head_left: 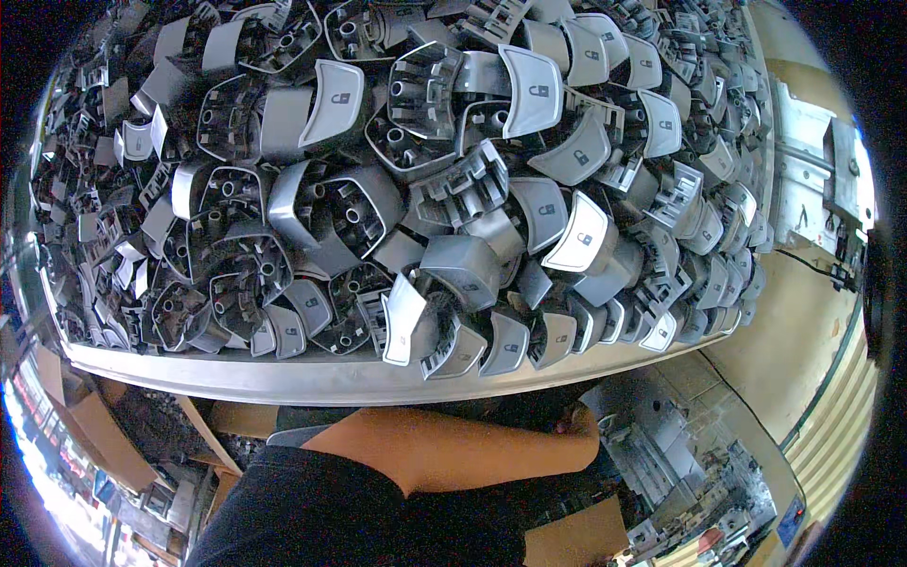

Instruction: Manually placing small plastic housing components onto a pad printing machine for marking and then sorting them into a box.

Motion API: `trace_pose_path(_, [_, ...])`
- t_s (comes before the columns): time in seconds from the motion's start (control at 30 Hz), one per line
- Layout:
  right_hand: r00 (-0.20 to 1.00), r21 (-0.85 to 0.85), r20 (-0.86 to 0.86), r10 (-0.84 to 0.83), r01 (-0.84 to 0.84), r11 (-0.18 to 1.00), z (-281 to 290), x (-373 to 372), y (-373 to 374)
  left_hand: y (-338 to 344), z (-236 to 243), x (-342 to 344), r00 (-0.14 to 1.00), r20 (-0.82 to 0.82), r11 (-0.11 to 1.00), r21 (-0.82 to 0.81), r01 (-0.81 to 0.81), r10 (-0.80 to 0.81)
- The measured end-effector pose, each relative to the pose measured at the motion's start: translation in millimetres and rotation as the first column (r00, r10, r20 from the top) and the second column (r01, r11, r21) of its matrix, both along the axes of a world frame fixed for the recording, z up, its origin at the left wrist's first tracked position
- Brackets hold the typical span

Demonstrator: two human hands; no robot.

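Observation:
A bare arm point(463, 444) in a short black sleeve point(302, 501), which looks like my left arm, stretches rightward below the near edge of the table. At its far end, what seems to be my left hand point(578, 420) lies in shadow under that edge. Its fingers cannot be made out, nor whether it holds anything. Nowhere do I see my right hand. Above the arm, a thick pile of grey plastic button housings covers the table. Many have a silver cap with a padlock symbol, such as this bright cap point(578, 232) and a larger one point(531, 92). Some housings show their hollow, clipped undersides point(345, 213).
A raised pale rim point(312, 376) runs along the table's near side. Cardboard boxes point(99, 435) stand at the lower left, and another cardboard piece point(578, 534) lies at the lower right. Metal machinery point(680, 472) sits beside it. A dark cable point(812, 267) hangs at the right.

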State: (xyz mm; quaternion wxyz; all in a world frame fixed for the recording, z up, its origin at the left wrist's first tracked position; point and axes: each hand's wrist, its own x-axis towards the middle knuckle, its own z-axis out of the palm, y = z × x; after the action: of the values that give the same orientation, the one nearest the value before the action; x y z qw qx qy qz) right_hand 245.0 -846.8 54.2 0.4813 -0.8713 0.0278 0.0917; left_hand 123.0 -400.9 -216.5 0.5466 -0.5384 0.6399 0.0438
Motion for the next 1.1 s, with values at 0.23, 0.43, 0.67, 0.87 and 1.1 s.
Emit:
trace_pose_path(0.23, [0.886,0.007,0.057,-0.459,0.460,0.888,29,-24,53,3,17,20,0.972,0.146,0.976,0.150,0.159,-0.181])
trace_pose_path(0.43, [0.910,0.092,-0.048,0.412,-0.406,0.909,50,20,-14,5,24,25,0.916,0.216,0.915,0.306,0.265,-0.337])
trace_pose_path(0.67, [0.808,-0.007,0.008,-0.590,0.590,0.808,-14,-17,64,1,-11,0,0.830,0.101,0.776,0.430,0.460,-0.548])
trace_pose_path(0.87, [0.935,-0.033,-0.111,-0.337,0.336,0.941,46,2,8,17,15,23,0.710,0.164,0.648,0.584,0.489,-0.685])
trace_pose_path(1.1, [0.935,0.219,-0.209,-0.286,0.330,0.918,46,0,4,24,7,18,0.551,0.100,0.445,0.715,0.539,-0.828])
